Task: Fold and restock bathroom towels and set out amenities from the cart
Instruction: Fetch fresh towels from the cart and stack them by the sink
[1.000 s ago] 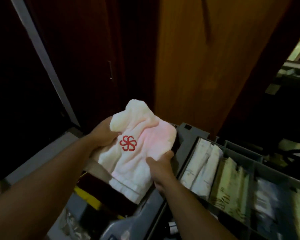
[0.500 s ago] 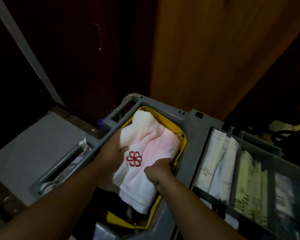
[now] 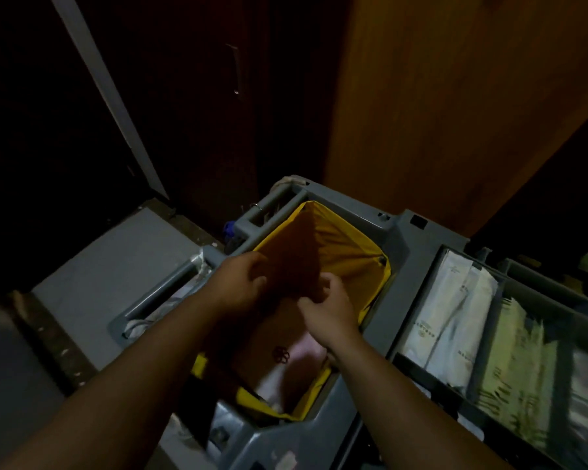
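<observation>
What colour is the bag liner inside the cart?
Yellow bag liner, seen best in the head view.

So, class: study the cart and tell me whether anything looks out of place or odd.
The white towel with the red logo lies crumpled inside the yellow bag, not folded or stacked. Both hands, left and right, are over it. The packets sit tidy in their tray.

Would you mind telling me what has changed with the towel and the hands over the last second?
The white towel with the red logo went down from chest height into the cart's yellow-lined bag and now lies inside it, let go. The left hand and right hand have risen and are together over the opening; what they grip is too dark to tell. The amenity packets in the tray stayed put.
</observation>
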